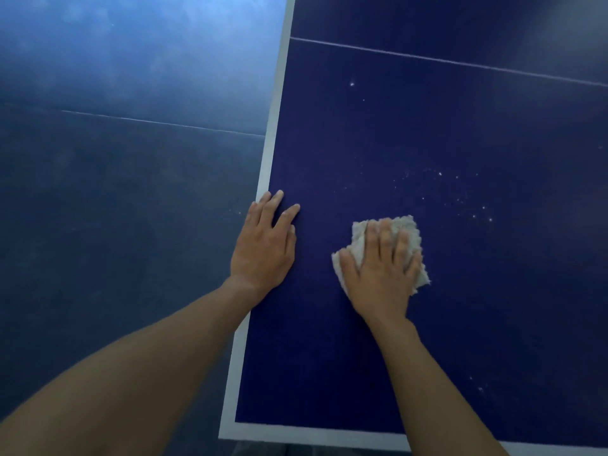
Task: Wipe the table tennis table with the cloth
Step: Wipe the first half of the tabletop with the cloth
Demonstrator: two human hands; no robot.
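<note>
Right hand point(381, 271) presses a pale frayed cloth point(399, 223) on the dark blue tabletop point(329, 357), left hand point(263, 248) lies flat; white specks point(473, 216) remain.

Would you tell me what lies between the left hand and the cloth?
In the head view, only bare blue table separates the left hand from the cloth.

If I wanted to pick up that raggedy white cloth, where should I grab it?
Probably the frayed far edge of the pale raggedy cloth, pinched from above: it lies flat on the blue table tennis table and the right hand covers its middle.
</note>
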